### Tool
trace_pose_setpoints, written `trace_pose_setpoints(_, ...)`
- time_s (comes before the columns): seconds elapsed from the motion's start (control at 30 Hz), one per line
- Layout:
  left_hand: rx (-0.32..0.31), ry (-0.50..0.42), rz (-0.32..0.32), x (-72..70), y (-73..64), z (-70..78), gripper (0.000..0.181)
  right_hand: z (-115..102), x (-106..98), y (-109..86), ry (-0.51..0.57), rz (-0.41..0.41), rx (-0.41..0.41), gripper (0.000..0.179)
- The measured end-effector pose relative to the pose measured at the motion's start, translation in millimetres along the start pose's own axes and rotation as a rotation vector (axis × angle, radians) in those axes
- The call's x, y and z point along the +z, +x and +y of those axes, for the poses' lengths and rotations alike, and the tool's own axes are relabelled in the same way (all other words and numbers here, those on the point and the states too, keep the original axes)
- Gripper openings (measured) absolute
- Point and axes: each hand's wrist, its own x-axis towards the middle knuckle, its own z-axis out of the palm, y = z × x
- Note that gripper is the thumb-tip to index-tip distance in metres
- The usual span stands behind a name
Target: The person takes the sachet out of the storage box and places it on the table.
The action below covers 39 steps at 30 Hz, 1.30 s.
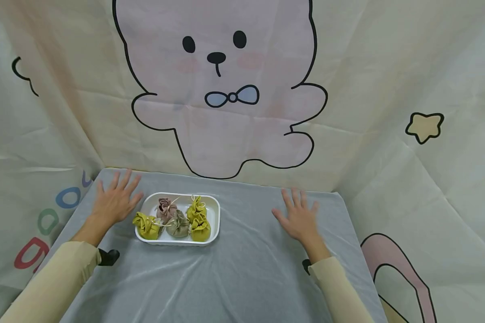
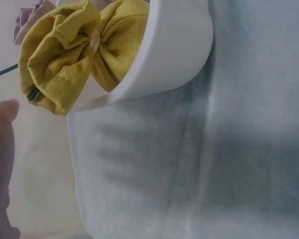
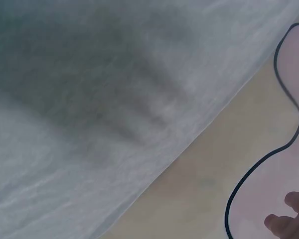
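A white tray [image 1: 214,217] stands on the left half of the table and carries several small drawstring pouches. One yellow pouch [image 1: 147,226] leans over the tray's left rim; its gathered top shows close up in the left wrist view. A dusty pink pouch [image 1: 166,209] and a grey-green pouch [image 1: 178,225] lie in the middle, with two yellow pouches [image 1: 200,229] at the right end. My left hand [image 1: 115,202] is spread with straight fingers just left of the tray, holding nothing. Well to the tray's right, my right hand [image 1: 301,220] is also spread and holds nothing.
Grey cloth [image 1: 250,269] covers the table, with soft creases in it. Pale curtains with printed drawings enclose the back and both sides; a large bear [image 1: 226,134] is on the back one. Dark wrist devices [image 1: 109,257] show at both cuffs.
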Motion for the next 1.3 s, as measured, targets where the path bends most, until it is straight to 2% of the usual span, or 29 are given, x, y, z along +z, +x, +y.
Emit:
trace_pose_setpoints(0.27,0.047,-0.063,-0.179,5.4,2.4,-0.1,0.068,-37,6,6.6,0.077,-0.049,-0.066,0.077)
trace_pose_setpoints(0.5,0.150,-0.074,-0.226,9.9,2.7,-2.2,0.066,-70,7,8.7,0.169,-0.055,-0.179,0.076)
trace_pose_setpoints(0.73,0.265,-0.091,-0.202,10.2,1.7,-7.5,0.060,-96,12,9.4,0.197,-0.069,-0.257,0.073)
trace_pose_setpoints(1.03,0.412,-0.007,-0.126,27.8,-4.0,-14.0,0.058,-121,15,10.0,0.301,-0.096,-0.351,0.072)
trace_pose_setpoints(1.3,0.440,-0.010,-0.111,30.6,-8.7,-16.3,0.056,-137,19,12.6,0.337,-0.102,-0.403,0.069)
